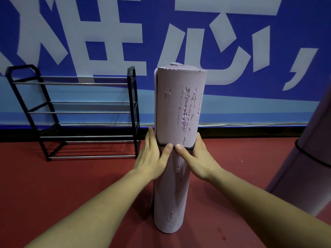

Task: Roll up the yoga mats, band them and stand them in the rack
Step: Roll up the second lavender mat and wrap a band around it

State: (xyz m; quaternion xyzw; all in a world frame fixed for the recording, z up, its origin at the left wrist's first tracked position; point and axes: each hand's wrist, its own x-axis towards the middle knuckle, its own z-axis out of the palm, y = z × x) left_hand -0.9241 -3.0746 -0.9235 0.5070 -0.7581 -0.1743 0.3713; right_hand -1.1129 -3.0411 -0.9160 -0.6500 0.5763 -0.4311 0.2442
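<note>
A rolled lilac yoga mat (177, 108) stands upright on the red floor in front of me, its surface scuffed and torn in places. A thin black band (160, 144) circles it at about mid-height. My left hand (152, 158) wraps the roll's left side and my right hand (194, 158) wraps its right side, both thumbs pressed at the band on the front. A second rolled lilac mat (308, 158) with its own black band leans in at the right edge. The black metal rack (77, 111) stands against the wall at left, with nothing on its bars.
A blue banner wall (250, 51) with large white characters runs behind everything. Red floor (80, 176) stretches between me and the rack.
</note>
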